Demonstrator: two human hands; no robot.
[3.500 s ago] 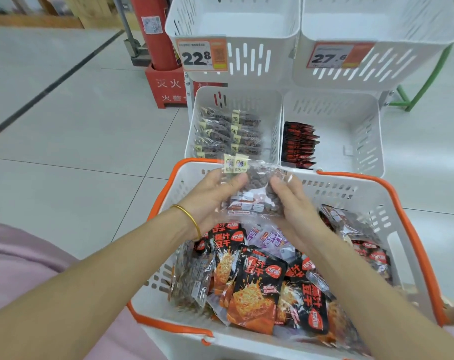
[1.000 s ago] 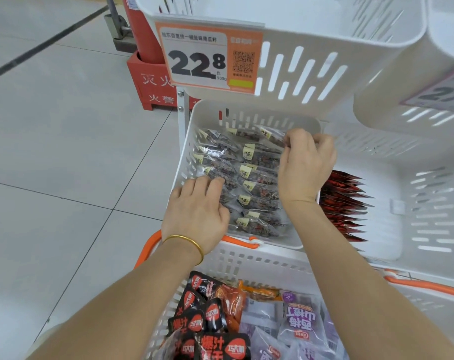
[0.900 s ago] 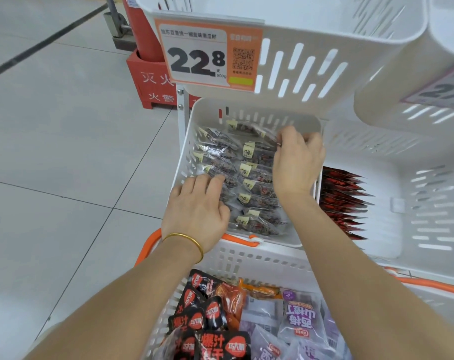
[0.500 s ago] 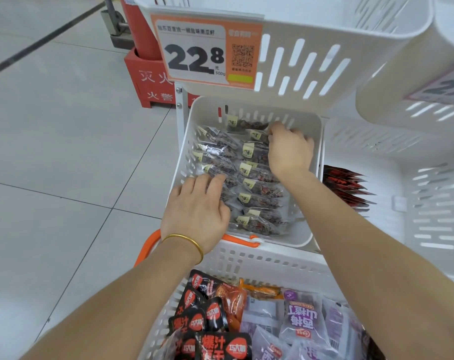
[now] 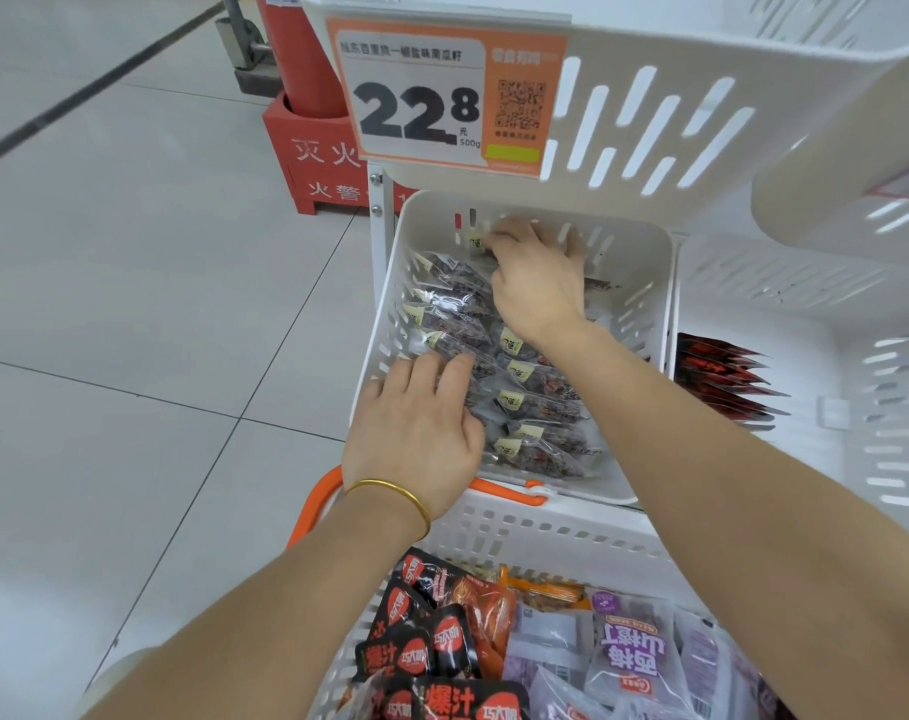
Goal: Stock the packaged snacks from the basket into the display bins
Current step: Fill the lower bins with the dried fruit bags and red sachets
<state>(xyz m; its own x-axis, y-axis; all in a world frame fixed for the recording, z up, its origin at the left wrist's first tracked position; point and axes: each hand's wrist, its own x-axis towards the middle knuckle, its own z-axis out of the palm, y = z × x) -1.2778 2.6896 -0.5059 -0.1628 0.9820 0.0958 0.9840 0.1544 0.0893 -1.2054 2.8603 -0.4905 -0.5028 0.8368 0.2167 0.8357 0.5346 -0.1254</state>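
The lower left display bin [image 5: 644, 283] already holds two rows of clear packets [image 5: 535, 407] of a dark snack, standing on edge from front to back. Our left hand [image 5: 416, 433] lies flat, fingers straight, on the front of the left row. Our right hand [image 5: 538, 283] reaches to the back wall, its fingers bent over the top of the rearmost packet; blur hides whether it pinches or only presses.

We judge the task to be far from done. The basket [image 5: 546, 537] just in front of the bin is crowded with black-and-orange packets [image 5: 431, 652] and purple packets [image 5: 631, 662]. The neighbouring bin has only a short stack of red-and-black packets [image 5: 722, 376] at its left wall.

The price tag [image 5: 442, 96] on the upper bin [image 5: 676, 111] reads 22.8, with 元 and 500g beside it, plus a QR code. The black-and-orange packets show 爆汁; a purple one carries 西梅山楂, upside down. The red stand [image 5: 312, 163] on the floor bears 灭火 and 火警. The yellow labels on the clear packets are too small to read.
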